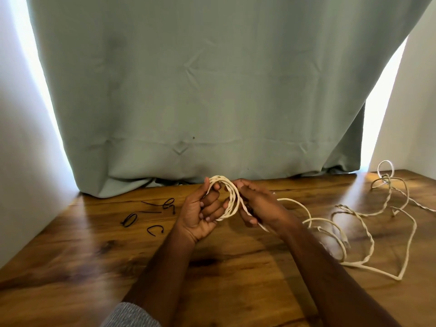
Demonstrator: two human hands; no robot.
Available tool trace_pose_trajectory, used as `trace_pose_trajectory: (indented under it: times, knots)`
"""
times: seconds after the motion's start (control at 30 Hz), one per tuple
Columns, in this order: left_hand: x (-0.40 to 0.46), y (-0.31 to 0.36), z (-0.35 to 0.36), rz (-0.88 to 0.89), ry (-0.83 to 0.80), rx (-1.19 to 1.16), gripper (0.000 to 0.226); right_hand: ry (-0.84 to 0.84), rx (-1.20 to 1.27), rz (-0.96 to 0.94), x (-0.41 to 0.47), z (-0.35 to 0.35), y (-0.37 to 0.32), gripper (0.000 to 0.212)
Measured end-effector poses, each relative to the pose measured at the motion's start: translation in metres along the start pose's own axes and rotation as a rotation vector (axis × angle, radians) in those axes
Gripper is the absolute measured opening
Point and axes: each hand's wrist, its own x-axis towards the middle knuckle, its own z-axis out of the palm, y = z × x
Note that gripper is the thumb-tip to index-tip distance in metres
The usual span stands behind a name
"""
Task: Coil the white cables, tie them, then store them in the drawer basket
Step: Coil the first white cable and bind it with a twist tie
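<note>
Left hand [200, 210] holding white cable coil [232, 199], right hand [257, 204] pinching cable, black ties [151, 214] on wooden table [70, 267]

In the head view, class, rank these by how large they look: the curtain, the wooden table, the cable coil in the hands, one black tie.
1. Curtain
2. Wooden table
3. Cable coil
4. Black tie
</note>
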Motion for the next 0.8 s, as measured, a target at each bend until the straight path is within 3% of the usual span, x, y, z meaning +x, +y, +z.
trace_pose_trajectory:
  times: [0.07, 0.2, 0.3, 0.43, 0.63, 0.8]
  knots:
    - [0.002, -0.003, 0.006, 0.036, 0.081, -0.018, 0.039, 0.003, 0.054, 0.095, 0.001, 0.004, 0.002, 0.051]
    - [0.003, -0.005, 0.015, 0.089, 0.17, -0.036, 0.03, -0.102, 0.153, 0.112, -0.003, 0.006, 0.0, 0.03]
    - [0.001, -0.003, 0.017, 0.1, 0.157, -0.026, 0.033, -0.1, 0.294, 0.102, -0.004, 0.005, 0.0, 0.03]
    - [0.002, 0.0, 0.017, 0.052, 0.099, -0.04, 0.051, -0.034, 0.273, 0.115, -0.004, 0.009, -0.004, 0.036]
    - [0.005, -0.001, 0.009, 0.055, 0.152, -0.033, 0.053, 0.167, -0.424, -0.152, -0.005, 0.018, -0.004, 0.035]
    - [0.009, 0.003, 0.002, 0.09, 0.133, -0.058, 0.048, 0.148, -0.917, -0.31, -0.001, 0.004, 0.008, 0.032]
